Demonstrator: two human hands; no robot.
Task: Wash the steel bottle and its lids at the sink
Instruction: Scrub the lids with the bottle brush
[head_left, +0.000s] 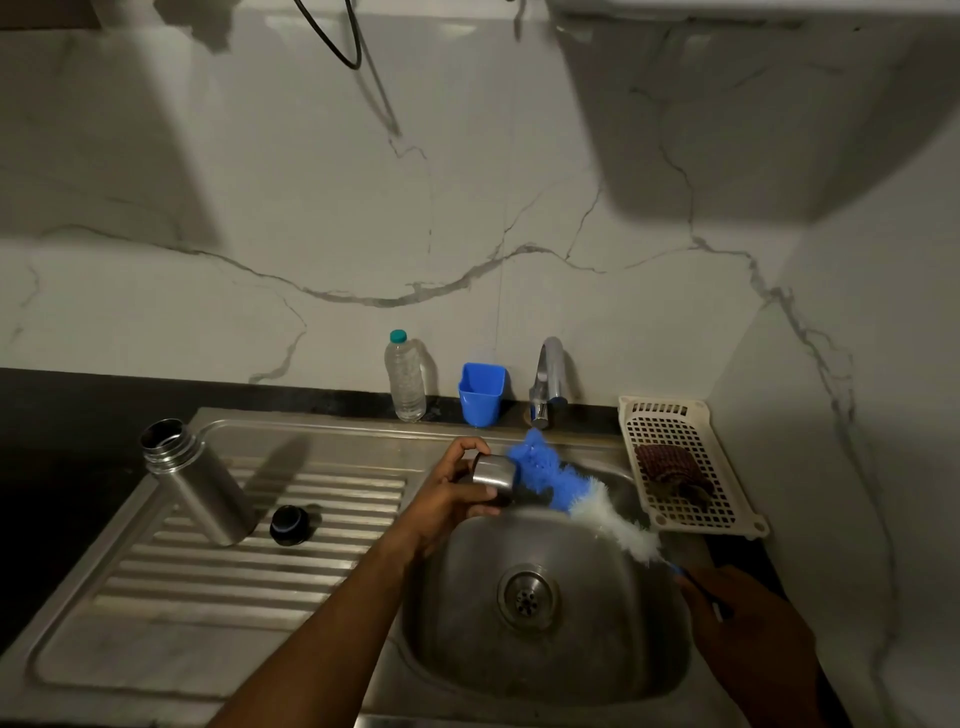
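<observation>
Below the veined marble wall (363, 218), the steel sink basin (457, 639) is sitting dim. Left of the basin, the open cylindrical steel bottle (192, 488) and round black lid (291, 525) are waiting, probably unwashed. Over the basin's far rim my left hand (447, 499) is curling fingers (470, 446) round the steel cup lid (493, 474) so drips land inside. At the basin's right my right hand (748, 634) is gripping the blue-and-white bristle brush (587, 499) against it.

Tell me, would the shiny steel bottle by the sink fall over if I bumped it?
Probably. The tall, narrow brushed-steel bottle stands on the ridged steel draining board, so a bump might tip it. Its round body would likely roll afterwards. Its mouth is open, so any water inside could spill.
</observation>
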